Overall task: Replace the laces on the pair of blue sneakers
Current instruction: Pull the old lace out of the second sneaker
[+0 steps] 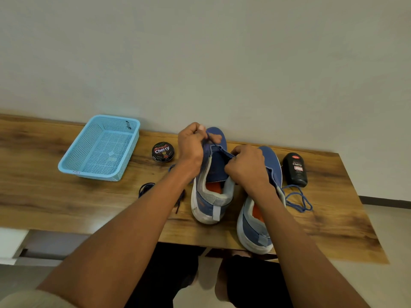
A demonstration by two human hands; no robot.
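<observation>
Two blue sneakers with white soles stand side by side on the wooden table, heels toward me. Over the left sneaker (211, 196), my left hand (191, 145) pinches a blue lace near the front eyelets. My right hand (246, 165) grips the right side of that sneaker's lacing area, fingers curled on the lace or upper. The right sneaker (255, 227) sits partly under my right forearm. A loose blue lace (298, 198) lies to its right. A dark navy lace (146, 188) lies left of my left forearm.
A light blue plastic basket (100, 150) stands at the back left. A round Cherry polish tin (163, 151) sits left of the shoes, a black polish bottle (295, 170) at the right. The table (44, 196) backs onto a pale wall.
</observation>
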